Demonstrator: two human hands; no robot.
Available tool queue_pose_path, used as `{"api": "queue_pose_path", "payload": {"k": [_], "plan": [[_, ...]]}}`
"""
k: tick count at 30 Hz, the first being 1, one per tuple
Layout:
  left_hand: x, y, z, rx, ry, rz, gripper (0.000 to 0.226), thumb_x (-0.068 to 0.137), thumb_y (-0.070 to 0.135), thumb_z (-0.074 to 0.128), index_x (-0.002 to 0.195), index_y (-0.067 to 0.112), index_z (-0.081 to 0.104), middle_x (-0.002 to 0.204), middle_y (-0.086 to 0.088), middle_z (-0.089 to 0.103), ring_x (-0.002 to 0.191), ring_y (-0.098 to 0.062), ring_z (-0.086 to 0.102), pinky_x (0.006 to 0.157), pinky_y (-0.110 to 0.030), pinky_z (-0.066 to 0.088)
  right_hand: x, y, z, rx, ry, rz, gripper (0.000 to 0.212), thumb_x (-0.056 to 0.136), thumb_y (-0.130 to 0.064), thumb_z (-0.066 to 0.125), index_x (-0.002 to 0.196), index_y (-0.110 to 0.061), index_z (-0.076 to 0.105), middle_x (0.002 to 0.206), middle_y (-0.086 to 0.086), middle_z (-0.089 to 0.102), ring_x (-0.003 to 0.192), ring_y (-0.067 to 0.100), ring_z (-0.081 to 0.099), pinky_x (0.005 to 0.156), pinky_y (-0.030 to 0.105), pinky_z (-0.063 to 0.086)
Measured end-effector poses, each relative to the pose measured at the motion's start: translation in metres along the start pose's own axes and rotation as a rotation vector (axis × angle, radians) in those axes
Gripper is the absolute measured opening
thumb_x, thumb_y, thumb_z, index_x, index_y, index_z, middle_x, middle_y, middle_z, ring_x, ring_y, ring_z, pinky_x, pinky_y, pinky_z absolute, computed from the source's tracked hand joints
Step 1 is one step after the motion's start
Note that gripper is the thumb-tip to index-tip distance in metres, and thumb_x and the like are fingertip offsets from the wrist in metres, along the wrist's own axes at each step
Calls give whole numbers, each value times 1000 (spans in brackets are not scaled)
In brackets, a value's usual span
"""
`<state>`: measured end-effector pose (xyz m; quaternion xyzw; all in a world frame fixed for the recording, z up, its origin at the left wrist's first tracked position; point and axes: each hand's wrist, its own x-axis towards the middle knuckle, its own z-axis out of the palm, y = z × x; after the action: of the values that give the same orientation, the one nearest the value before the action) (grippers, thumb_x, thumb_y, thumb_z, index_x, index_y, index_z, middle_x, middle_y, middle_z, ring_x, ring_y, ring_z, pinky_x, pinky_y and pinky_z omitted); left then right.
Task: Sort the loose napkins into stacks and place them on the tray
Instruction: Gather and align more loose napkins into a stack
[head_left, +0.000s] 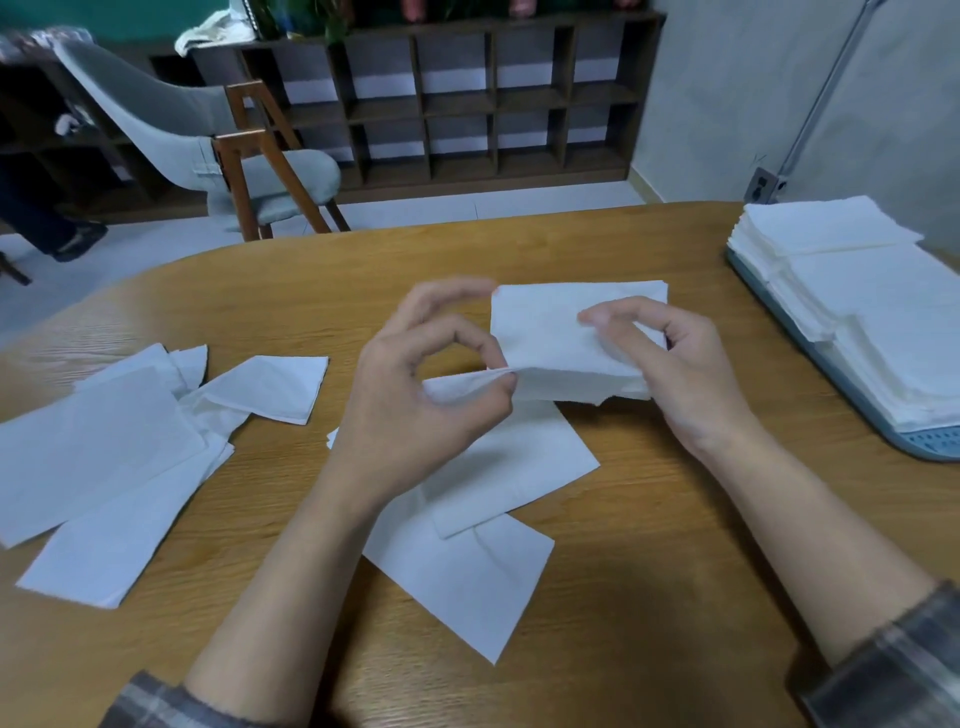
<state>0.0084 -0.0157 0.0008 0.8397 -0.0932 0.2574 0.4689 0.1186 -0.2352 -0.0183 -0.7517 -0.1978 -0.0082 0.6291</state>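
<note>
Both hands hold a small stack of white napkins (545, 338) above the middle of the wooden table (649, 519). My left hand (415, 384) pinches the stack's near-left edge between thumb and fingers. My right hand (670, 364) grips its right side, fingers curled over the top. Loose napkins (493, 519) lie overlapped on the table under my hands. More loose napkins (104, 457) are spread at the left. At the right edge, a blue-grey tray (852, 400) carries stacked napkins (857, 291) in several piles.
A grey upholstered chair (218, 150) with wooden legs stands beyond the table's far edge. Behind it runs a dark cubby shelf (467, 98). A person's leg and shoe (67, 239) show at the far left. The wall is close behind the tray.
</note>
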Motion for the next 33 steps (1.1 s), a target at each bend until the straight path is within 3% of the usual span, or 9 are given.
{"api": "queue_pose_path", "payload": {"k": [3, 6, 9, 11, 15, 21, 28, 31, 33], "plan": [[1, 6, -3, -268, -2, -189, 16, 89, 4, 82, 89, 14, 70, 85, 6, 75, 80, -7, 69, 72, -24, 53, -3, 1, 0, 108, -164, -85, 51, 94, -66, 60, 114, -23, 79, 128, -3, 74, 130, 17, 63, 116, 50, 41], [1, 4, 2, -297, 109, -312, 18, 92, 13, 81, 104, 18, 69, 95, -6, 77, 85, -30, 74, 68, -39, 55, -7, 3, 5, 365, -382, 56, 95, 71, -90, 64, 126, -13, 73, 129, 9, 74, 125, 26, 68, 105, 42, 54], [1, -2, 6, -256, 149, -309, 27, 92, 15, 82, 112, 21, 65, 95, -8, 76, 84, -33, 72, 62, -37, 54, -12, 3, 16, 325, -312, 65, 52, 80, -67, 79, 100, -19, 82, 107, 1, 79, 100, 17, 73, 91, 35, 51], [2, -5, 9, -192, 166, -270, 20, 92, 14, 82, 105, 19, 67, 95, -1, 76, 85, -22, 71, 70, -34, 54, -12, 1, 18, 238, -237, 43, 24, 93, -35, 75, 107, -16, 80, 112, 4, 79, 102, 20, 74, 92, 40, 52], [3, -9, 14, -121, 145, -268, 5, 92, 13, 81, 93, 17, 79, 97, 13, 79, 98, -5, 72, 95, -32, 53, -12, -3, 17, 287, -282, 51, 35, 94, -24, 71, 129, -22, 70, 127, -1, 74, 114, 17, 71, 93, 33, 55], [2, -7, 14, -74, 155, -269, 6, 93, 21, 83, 99, 22, 82, 101, 19, 79, 101, -1, 72, 96, -32, 54, -15, -11, 21, 256, -319, 8, 46, 100, -16, 63, 143, -32, 58, 122, -14, 73, 110, 6, 69, 88, 21, 55], [2, 0, 12, -149, 124, -441, 70, 82, 57, 81, 143, 48, 49, 124, 25, 58, 108, 22, 55, 80, -5, 49, -9, -15, 11, 598, -294, 75, 75, 95, -7, 68, 154, -48, 43, 158, 11, 49, 132, 32, 62, 96, 41, 59], [3, 1, 10, -389, 43, -581, 66, 85, 47, 83, 141, 53, 49, 90, 16, 75, 87, 0, 74, 75, -22, 59, -8, -14, 12, 476, -235, 63, 76, 96, -13, 69, 153, -53, 38, 152, 9, 57, 131, 31, 64, 107, 52, 53], [3, -4, 9, -286, 70, -547, 66, 86, 43, 85, 140, 54, 48, 102, 11, 74, 97, -2, 72, 79, -28, 58, -8, -11, 12, 381, -253, 57, 75, 99, -17, 69, 152, -57, 35, 144, 11, 63, 125, 29, 67, 106, 50, 54]]}}
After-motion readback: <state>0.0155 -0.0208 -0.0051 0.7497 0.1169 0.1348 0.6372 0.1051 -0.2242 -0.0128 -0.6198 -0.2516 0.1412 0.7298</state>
